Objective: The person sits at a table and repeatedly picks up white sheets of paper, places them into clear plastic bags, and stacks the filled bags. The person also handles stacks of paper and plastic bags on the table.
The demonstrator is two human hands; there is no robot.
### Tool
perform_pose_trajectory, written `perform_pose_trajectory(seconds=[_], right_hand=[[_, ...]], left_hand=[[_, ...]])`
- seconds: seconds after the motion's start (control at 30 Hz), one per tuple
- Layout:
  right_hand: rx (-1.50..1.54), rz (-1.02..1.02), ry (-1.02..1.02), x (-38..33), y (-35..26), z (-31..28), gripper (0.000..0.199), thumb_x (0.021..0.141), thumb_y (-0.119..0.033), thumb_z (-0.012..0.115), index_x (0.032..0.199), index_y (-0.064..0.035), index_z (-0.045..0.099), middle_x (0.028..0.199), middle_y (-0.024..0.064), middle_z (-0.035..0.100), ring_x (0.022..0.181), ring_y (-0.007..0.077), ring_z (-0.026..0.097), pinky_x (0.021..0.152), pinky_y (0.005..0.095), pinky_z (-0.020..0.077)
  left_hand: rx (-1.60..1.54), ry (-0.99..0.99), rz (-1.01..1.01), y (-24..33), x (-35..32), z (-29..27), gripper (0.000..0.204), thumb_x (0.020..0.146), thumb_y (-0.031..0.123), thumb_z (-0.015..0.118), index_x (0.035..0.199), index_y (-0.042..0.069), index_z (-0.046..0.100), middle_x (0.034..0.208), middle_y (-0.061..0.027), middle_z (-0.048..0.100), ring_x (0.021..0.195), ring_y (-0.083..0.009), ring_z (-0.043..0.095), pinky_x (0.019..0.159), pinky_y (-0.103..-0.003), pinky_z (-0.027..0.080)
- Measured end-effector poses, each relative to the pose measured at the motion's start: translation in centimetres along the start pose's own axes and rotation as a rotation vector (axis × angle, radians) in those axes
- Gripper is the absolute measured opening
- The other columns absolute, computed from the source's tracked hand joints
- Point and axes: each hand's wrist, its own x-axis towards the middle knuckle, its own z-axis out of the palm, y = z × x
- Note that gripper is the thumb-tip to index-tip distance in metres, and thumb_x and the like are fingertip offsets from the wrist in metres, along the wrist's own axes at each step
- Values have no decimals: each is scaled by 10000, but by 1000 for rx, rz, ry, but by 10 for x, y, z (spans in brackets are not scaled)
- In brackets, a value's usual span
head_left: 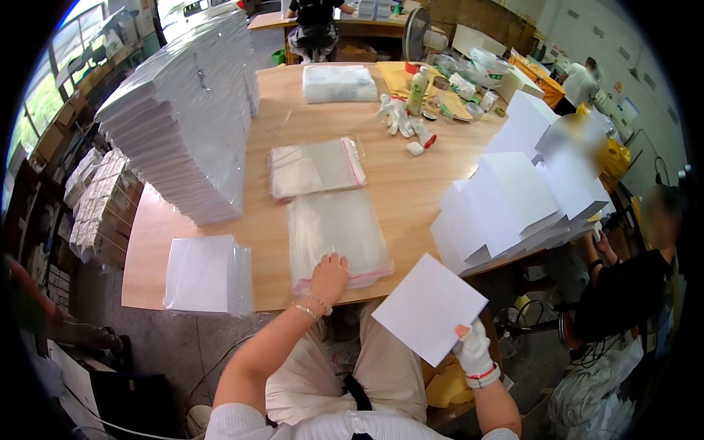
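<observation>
My bare left hand (pixel 330 280) lies on the near edge of a stack of clear plastic bags (pixel 334 227), its fingertips resting on the top bag beside the pink-red seal strip. In my right hand (pixel 473 348), which wears a white glove with the thumb tip bare, is a flat white square board or thin box (pixel 429 309). The thumb presses on its near right corner, and the fingers beneath are hidden. It is held tilted over my lap, off the table's front edge. A second pile of clear bags (pixel 315 167) lies just beyond the first.
Tall stacks of plastic-wrapped white items (pixel 183 117) rise at the left, with a shorter wrapped stack (pixel 205 275) nearer. Piled white boxes (pixel 513 198) cover the right side. Gloves (pixel 396 115), a bottle (pixel 417 91) and a fan (pixel 416 35) are farther back. A co-worker (pixel 623 293) sits at right.
</observation>
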Motion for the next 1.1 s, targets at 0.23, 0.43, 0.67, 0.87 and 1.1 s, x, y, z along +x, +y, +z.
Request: perform_pose_trajectory(seconds=[0.23,0.43,0.67,0.87,1.1], right_hand=[[232,270,-222,56,38,42,537,792,-288,569,1204,15,404,985,65,545,849,135,538,699,270,451],[308,511,-85,84,46,68,218,809,-244,527,972,-100,512,783,2,519,568,87,482,445,225,356],[484,599,324,85,36,92,143,803,-238,575,894,-147,511,708,-22,485,490,78,401,405,215,298],[590,563,296,81,56,84,115,799,-210,599,836,-162,501,682,-31,468,504,76,394,428,226,295],[733,537,302,44,61,101,166,794,-214,630,912,-179,518,801,-31,509,623,128,458,477,250,325]], left_hand=[[12,-12,-58,-27,25,21,138,713,68,543,836,18,578,864,-115,548,853,-272,536,774,-378,451],[-208,303,142,-53,5,12,276,716,143,582,957,11,557,982,-124,559,920,-283,526,823,-336,427],[-780,-13,-598,-33,9,-29,309,825,225,550,994,-33,570,747,-146,603,633,-287,593,632,-342,493],[-1114,-48,-499,-23,2,-31,247,855,164,492,923,-54,587,766,-186,622,619,-267,618,606,-321,500],[-869,186,-400,29,-51,-26,213,832,68,496,1007,-45,541,776,-186,619,701,-267,622,634,-316,492]])
